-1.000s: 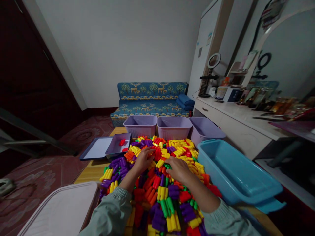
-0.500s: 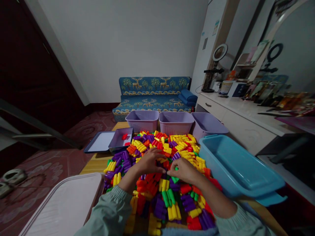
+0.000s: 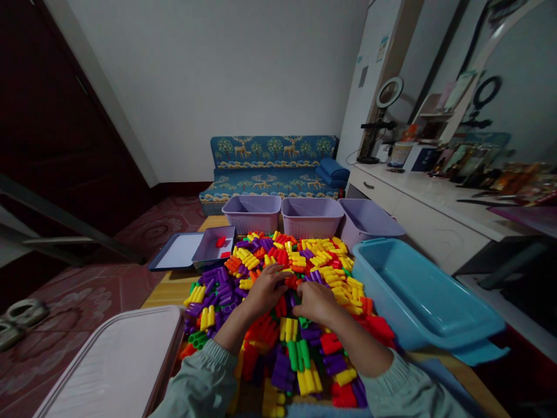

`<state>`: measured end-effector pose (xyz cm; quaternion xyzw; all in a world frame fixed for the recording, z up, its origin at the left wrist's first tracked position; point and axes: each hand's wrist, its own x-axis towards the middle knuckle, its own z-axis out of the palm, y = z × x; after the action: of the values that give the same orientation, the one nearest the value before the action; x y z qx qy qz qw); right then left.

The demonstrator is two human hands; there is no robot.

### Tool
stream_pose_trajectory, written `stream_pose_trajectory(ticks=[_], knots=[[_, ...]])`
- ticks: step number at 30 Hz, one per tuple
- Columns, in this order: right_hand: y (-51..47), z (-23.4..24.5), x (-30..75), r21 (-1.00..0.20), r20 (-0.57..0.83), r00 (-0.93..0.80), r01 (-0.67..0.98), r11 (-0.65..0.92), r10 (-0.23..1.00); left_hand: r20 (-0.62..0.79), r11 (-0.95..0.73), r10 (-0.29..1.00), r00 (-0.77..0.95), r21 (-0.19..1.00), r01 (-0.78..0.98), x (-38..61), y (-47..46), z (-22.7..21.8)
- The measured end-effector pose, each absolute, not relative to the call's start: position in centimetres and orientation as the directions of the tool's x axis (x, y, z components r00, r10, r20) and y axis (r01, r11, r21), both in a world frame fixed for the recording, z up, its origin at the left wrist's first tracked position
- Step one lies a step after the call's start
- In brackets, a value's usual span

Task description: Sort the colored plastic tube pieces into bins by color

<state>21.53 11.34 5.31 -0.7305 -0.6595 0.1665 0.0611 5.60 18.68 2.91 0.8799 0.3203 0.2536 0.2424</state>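
L hand [image 3: 264, 290]: palm-down arch over mid pile, fingers bent & slightly apart, tips low among pcs.
R hand [image 3: 317, 303]: just beside L hand, fingers curled in twd same spot.
Grip: tips hidden, so can't tell if either hand pinches a pc.
Why both in: facing each other, prob. so loose pcs btwn them don't slide off.
Blocks [image 3: 298, 355]: red/yellow/green/purple/orange plastic tube pcs, heaped under & all round hands, covering most of table [image 3: 167, 289].
Purple tubs [image 3: 311, 223]: three abreast along far edge, likely there as a backstop, mouths up & in reach.
Blue bin [image 3: 430, 299]: R side, right against pile; walls in that flank.
Shallow box [image 3: 206, 249]: far L, few red pcs inside, apart from main heap.
Flat tray [image 3: 176, 252]: just L of shallow box.
Pale lid [image 3: 117, 360]: near L corner, takes up elbow room.
In the way: sleeves [image 3: 202, 377] & forearms cross near side, hide some pcs.
Beyond: patterned settee [image 3: 265, 183] behind tubs; cluttered dresser [image 3: 402, 194] R, well apart from hands.
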Motion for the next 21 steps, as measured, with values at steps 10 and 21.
stream_pose_trajectory(ticks=[10,21], knots=[[11.4,4.0,21.4,-0.489,-0.019,0.153,0.861,-0.143,0.988,0.21,-0.65,0.674,0.709,0.625,0.433,5.1,18.6,3.0],[9.4,8.8,27.5,-0.834,0.271,0.262,0.544,0.09,0.926,0.167,-0.604,0.686,0.708,0.673,0.426,5.0,19.4,2.3]])
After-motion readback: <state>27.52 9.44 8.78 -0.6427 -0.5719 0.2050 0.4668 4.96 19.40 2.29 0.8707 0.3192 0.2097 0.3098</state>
